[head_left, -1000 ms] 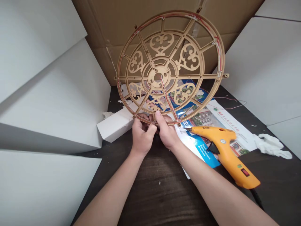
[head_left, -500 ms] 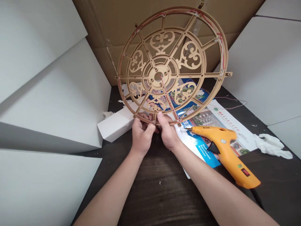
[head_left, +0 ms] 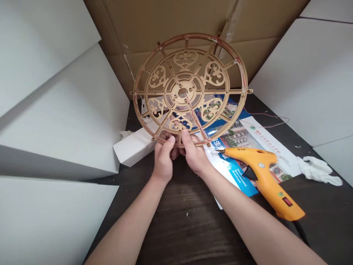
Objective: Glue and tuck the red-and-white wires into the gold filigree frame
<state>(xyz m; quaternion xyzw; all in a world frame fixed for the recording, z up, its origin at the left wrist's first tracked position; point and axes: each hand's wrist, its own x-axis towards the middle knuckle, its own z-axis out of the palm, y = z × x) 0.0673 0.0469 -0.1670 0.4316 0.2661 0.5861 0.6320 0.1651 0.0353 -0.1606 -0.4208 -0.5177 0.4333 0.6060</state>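
A round gold lattice frame [head_left: 202,92] with spokes and scrollwork stands tilted up before me, held by its lower rim. My left hand [head_left: 163,158] is closed on that rim, thumb in front and fingers mostly hidden behind. Close beside it my right hand [head_left: 195,154] grips the same rim, its thumb pressed on the front face. Red and white wires [head_left: 196,117] run from the hub down a spoke and along the rim's channel. An orange glue gun [head_left: 266,173] lies right of my right hand, its nozzle near the rim.
Under the glue gun lies a printed brochure [head_left: 244,184]. A long white box [head_left: 135,147] sits left of the hands, and crumpled white tissue [head_left: 320,170] lies at the right. Large white boxes [head_left: 63,106] flank the dark table [head_left: 182,228]; cardboard [head_left: 154,18] stands behind.
The top of the frame has tipped away from me and sits lower in view. My left thumb has shifted on the lower rim; the glue gun stays put.
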